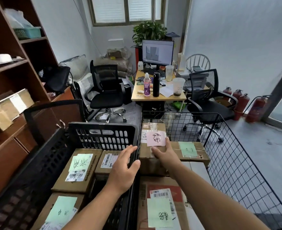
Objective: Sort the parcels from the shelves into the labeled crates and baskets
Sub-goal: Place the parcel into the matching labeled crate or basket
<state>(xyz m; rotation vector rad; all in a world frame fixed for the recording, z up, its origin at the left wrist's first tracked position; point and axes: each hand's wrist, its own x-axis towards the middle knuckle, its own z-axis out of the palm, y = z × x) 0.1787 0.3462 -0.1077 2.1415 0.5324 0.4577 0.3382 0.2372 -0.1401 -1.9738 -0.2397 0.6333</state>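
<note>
A cardboard parcel with a pink handwritten note lies in the black wire basket, on top of other boxes. My right hand rests flat on its near right top, fingers spread. My left hand hovers open over the rim between the basket and the black plastic crate. The crate holds several parcels, one with a green note. Another green-noted parcel lies near me in the basket.
A brown shelf unit at left holds more cardboard parcels. Beyond the containers stand two black office chairs, a desk with a monitor, bottles and cups, and red fire extinguishers by the right wall.
</note>
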